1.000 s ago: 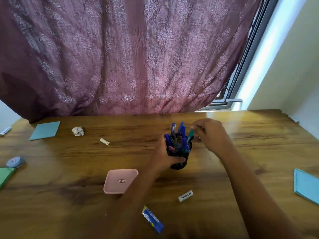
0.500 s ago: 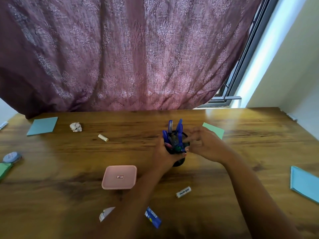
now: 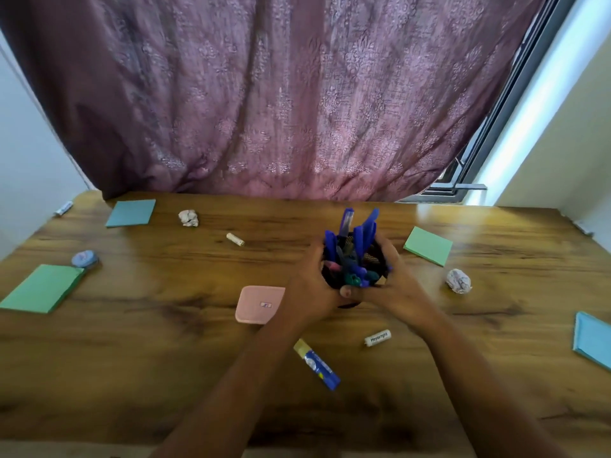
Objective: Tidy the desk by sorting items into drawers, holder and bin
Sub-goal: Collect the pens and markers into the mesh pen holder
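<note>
Evidently both hands, left hand (image 3: 310,285) and right hand (image 3: 393,285), have their fingers (image 3: 347,291) clamped around the pen holder (image 3: 355,266) mid-table (image 3: 165,358), probably steadying it so the crowded pens (image 3: 363,233) stay upright.

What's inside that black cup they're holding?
The black mesh holder is packed with mostly blue pens, plus a pink and a teal tip. Left hand and right hand wrap its sides, hiding its lower part.
</note>
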Demonstrator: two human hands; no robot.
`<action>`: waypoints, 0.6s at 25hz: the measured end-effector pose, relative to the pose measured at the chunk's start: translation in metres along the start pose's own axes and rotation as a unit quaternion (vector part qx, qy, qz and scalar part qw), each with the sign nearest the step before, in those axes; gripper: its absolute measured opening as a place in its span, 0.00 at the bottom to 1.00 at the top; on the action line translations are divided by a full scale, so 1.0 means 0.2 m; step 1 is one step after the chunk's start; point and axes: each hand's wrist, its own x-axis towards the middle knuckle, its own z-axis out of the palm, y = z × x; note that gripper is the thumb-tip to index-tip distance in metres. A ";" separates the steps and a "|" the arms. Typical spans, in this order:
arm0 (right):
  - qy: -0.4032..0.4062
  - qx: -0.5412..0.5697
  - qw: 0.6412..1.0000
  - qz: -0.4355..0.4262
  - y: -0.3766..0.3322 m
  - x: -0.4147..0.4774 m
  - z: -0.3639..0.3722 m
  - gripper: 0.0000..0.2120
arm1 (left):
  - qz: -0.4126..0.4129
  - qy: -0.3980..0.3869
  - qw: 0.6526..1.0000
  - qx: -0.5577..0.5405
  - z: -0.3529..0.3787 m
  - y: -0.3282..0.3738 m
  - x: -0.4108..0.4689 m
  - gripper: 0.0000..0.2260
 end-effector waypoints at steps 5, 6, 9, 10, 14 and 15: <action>0.014 -0.005 0.999 -0.039 -0.12 -0.19 0.26 0.38 | -0.026 -0.009 1.000 -0.011 -0.22 -0.01 -0.30 0.28; 0.007 0.005 0.999 -0.048 -0.14 -0.24 0.32 0.38 | -0.034 -0.006 0.999 -0.017 -0.28 -0.02 -0.38 0.30; 0.026 0.049 0.997 -0.047 -0.16 -0.38 0.51 0.39 | -0.041 -0.021 0.998 -0.041 -0.45 -0.04 -0.60 0.33; 0.036 0.073 0.996 -0.043 -0.17 -0.43 0.56 0.38 | -0.047 -0.023 0.997 -0.052 -0.49 -0.05 -0.66 0.34; 0.050 0.133 0.989 -0.033 -0.23 -0.65 0.71 0.33 | -0.059 -0.032 0.995 -0.072 -0.60 -0.01 -0.93 0.33; 0.050 0.142 0.988 -0.031 -0.24 -0.71 0.73 0.29 | -0.056 -0.041 0.995 -0.073 -0.60 -0.01 -0.99 0.32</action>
